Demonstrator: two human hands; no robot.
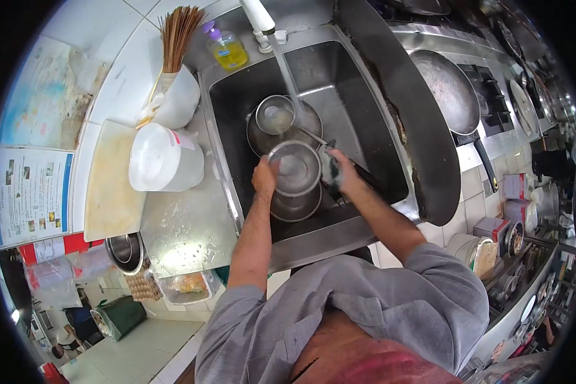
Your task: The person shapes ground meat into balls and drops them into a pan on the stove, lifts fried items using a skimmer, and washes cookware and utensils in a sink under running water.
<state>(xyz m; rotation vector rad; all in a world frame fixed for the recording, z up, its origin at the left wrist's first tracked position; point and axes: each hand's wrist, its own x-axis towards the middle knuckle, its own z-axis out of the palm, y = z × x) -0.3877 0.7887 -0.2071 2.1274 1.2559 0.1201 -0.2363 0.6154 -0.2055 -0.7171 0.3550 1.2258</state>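
Note:
Over the sink (pixel 374 150) my left hand (pixel 265 175) grips the left rim of a round metal bowl (pixel 294 168). At the bowl's right side my right hand (pixel 343 171) is closed on a dark grey-green scrubbing pad (pixel 330 168). Behind the bowl, a smaller metal bowl (pixel 275 115) rests on a wider round pan (pixel 311 125) in the basin. Water runs from the white faucet (pixel 260 18) beside the small bowl. Another round metal vessel (pixel 297 210) shows under the held bowl. A thin handle reaches toward the pad.
Left of the sink stand a white tub (pixel 166 158), a cutting board (pixel 115 182) and a holder with a stick brush (pixel 176 41). A yellow soap bottle (pixel 228 50) is behind the basin. A frying pan (pixel 446 93) lies right, past the dark splash guard (pixel 422 128).

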